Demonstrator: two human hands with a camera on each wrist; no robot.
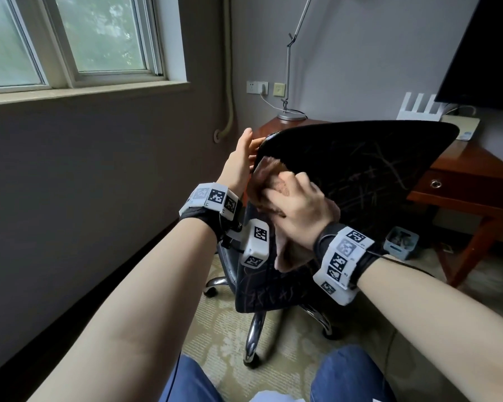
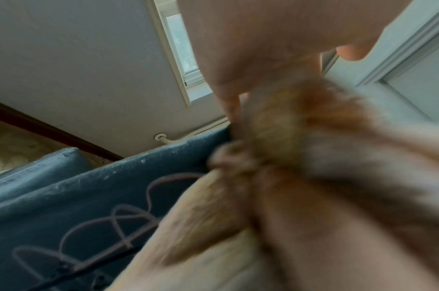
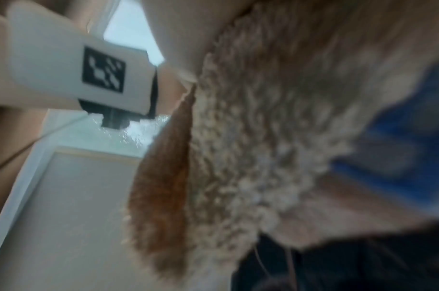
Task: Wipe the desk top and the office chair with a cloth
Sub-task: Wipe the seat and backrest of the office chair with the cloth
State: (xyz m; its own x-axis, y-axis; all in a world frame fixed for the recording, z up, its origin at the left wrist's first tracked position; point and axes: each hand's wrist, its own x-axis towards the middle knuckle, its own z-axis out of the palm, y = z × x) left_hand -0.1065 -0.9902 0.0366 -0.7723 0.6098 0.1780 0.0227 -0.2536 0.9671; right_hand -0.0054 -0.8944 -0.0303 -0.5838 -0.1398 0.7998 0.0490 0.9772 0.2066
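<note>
A black office chair (image 1: 357, 169) with scribbled marks on its backrest stands before me, its back turned toward me. My left hand (image 1: 241, 161) grips the backrest's left edge, fingers hidden behind it. My right hand (image 1: 296, 207) grips a fluffy brown and beige cloth (image 1: 269, 175) and presses it on the backrest near that edge. In the left wrist view the cloth (image 2: 300, 157) fills the right side against the dark chair back (image 2: 89, 196). The right wrist view shows the blurred cloth (image 3: 251, 147) close up. The wooden desk (image 1: 462, 181) stands behind the chair.
A lamp base (image 1: 291, 116) stands on the desk's left corner. A dark screen (image 1: 482, 53) hangs at the upper right. A small grey bin (image 1: 401, 242) sits on the carpet under the desk. The wall with a window (image 1: 70, 39) is on my left. The chair's chrome legs (image 1: 253, 338) spread below.
</note>
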